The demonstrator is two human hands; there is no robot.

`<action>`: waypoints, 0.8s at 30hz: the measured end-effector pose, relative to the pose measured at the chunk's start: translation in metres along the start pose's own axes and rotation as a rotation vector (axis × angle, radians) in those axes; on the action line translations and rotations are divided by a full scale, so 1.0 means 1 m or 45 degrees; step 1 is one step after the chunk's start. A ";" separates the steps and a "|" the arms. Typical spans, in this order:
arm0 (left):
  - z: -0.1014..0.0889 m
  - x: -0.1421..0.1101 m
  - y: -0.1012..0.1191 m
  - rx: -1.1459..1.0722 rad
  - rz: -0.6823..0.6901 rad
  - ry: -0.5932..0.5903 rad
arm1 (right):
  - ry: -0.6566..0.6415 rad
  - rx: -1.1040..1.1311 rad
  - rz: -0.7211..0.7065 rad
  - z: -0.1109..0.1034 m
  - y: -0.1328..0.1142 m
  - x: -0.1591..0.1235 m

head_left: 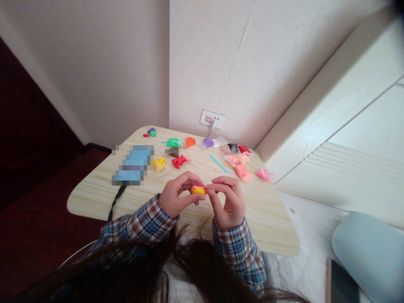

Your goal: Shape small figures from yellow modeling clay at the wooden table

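Note:
My left hand (178, 194) pinches a small yellow clay piece (198, 190) with a pinkish-orange edge between thumb and fingers, just above the table. At the piece's right end, the thumb and index fingertips of my right hand (229, 201) close on it, while the other fingers are bent. Beyond my hands lie a red clay packet (179, 161), a yellow clay packet (159, 164) and a light-blue modelling tool (219, 163). A salmon clay packet (243, 171) rests past my right hand.
The pale wooden table (268, 219) stands against the wall. Green (174, 142), purple (208, 142) and several other clay packets line its far side. Small shaped clay pieces (152, 133) sit at the far left corner. A blurred-out phone-like device (134, 164) with a black strap (117, 202) lies left.

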State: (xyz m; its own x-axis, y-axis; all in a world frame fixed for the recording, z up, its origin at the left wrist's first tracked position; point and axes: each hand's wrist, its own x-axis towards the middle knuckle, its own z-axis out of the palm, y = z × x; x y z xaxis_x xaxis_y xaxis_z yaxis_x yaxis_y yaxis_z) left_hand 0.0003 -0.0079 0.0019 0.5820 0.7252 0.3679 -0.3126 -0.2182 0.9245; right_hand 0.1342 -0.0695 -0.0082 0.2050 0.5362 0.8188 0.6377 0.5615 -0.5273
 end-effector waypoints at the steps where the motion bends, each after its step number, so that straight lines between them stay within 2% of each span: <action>1: 0.000 0.000 0.000 0.000 -0.005 0.004 | -0.002 -0.002 -0.001 0.000 0.000 0.000; 17: -0.001 -0.001 -0.002 0.038 0.037 0.027 | 0.017 -0.050 -0.048 0.000 -0.004 0.001; 24: -0.002 -0.002 -0.003 0.056 0.072 0.031 | -0.025 -0.149 -0.108 -0.002 -0.003 0.001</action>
State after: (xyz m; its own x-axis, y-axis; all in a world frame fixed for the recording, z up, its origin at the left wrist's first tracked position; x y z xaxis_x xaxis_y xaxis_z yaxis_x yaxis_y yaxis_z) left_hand -0.0010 -0.0074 -0.0022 0.5456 0.7266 0.4175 -0.3109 -0.2872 0.9060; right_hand 0.1335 -0.0721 -0.0053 0.1327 0.5027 0.8542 0.7344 0.5289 -0.4254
